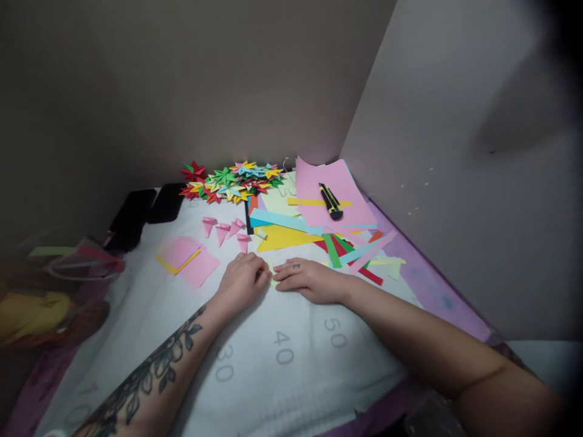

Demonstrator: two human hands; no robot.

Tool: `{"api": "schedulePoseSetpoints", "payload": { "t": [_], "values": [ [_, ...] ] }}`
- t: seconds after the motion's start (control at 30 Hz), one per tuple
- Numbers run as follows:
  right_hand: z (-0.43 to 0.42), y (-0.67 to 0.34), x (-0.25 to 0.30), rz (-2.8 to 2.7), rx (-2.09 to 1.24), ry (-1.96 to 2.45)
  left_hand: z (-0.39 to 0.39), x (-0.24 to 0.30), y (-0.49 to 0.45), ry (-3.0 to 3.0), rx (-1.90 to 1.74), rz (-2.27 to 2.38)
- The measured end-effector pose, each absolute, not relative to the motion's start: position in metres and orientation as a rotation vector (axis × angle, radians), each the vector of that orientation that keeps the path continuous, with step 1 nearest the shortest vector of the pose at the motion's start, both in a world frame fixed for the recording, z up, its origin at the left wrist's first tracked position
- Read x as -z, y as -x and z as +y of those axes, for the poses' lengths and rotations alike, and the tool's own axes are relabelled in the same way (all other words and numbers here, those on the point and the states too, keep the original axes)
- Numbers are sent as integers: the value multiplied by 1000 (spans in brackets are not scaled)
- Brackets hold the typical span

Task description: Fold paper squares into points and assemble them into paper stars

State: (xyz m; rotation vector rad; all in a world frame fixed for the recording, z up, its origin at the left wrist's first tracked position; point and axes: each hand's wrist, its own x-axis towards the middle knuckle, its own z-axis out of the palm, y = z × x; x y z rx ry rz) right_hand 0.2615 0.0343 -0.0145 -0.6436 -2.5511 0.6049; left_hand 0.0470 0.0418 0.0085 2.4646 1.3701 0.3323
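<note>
Forearms (150, 382) are slanting inward — the left hand (245, 279) is resting curled, the right hand (314, 280) is lying palm-down.

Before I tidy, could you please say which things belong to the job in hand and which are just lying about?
Likely the job's:
pale paper
folded pink pieces
coloured strips
paper stars
cutter

Apparently just lying about:
two dark flat objects
blurred yellow thing, left
</note>
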Motion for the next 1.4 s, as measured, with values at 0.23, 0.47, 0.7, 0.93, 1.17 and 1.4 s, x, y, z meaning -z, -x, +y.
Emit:
{"api": "schedulePoseSetpoints", "payload": {
  "t": [0.23,0.47,0.7,0.93,1.17,1.4],
  "values": [
    [37,-261,17,-2566,-571,598,40,-5,-51,-2497,-317,1466],
    [35,-259,13,-2541,-592,608,37,-3,-54,-2506,-324,1522],
    [34,-258,10,-2554,-553,607,37,-1,-55,-2520,-325,1555],
    [30,-252,12,-2641,-390,627,36,0,-54,-2501,-337,1542],
    [28,-253,12,-2632,-307,642,37,2,-49,-2405,-462,1566],
    [26,-256,13,-2602,-325,587,38,4,-44,-2398,-455,1645]
  ]
}}
